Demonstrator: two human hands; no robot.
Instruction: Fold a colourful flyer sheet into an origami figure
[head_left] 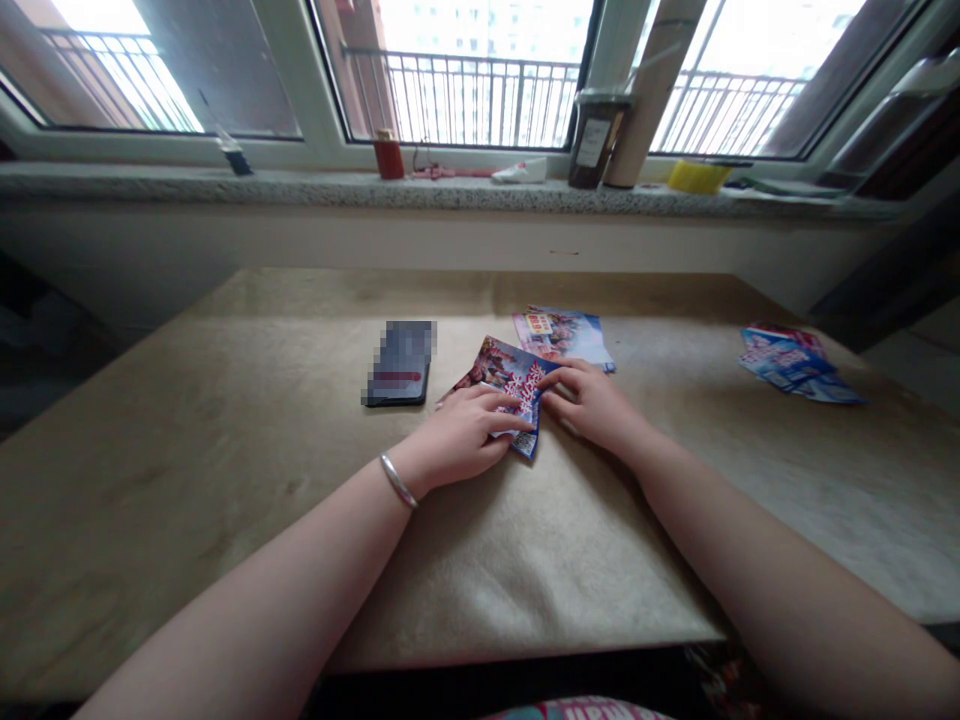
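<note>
A folded colourful paper leaflet [510,378] lies on the tan table [225,450] in front of me. My left hand [465,432], with a silver bangle on the wrist, rests on the leaflet's lower part with its fingers pressed down on it. My right hand [592,400] touches the leaflet's right edge, fingers curled and pinching the paper. A second leaflet [562,335] lies flat just behind the first one.
A dark phone [400,365] lies left of the leaflets. More leaflets [795,365] sit at the far right of the table. The windowsill holds a red cup [388,156], a dark bottle [592,145], a cardboard tube [649,90] and a yellow item [697,176].
</note>
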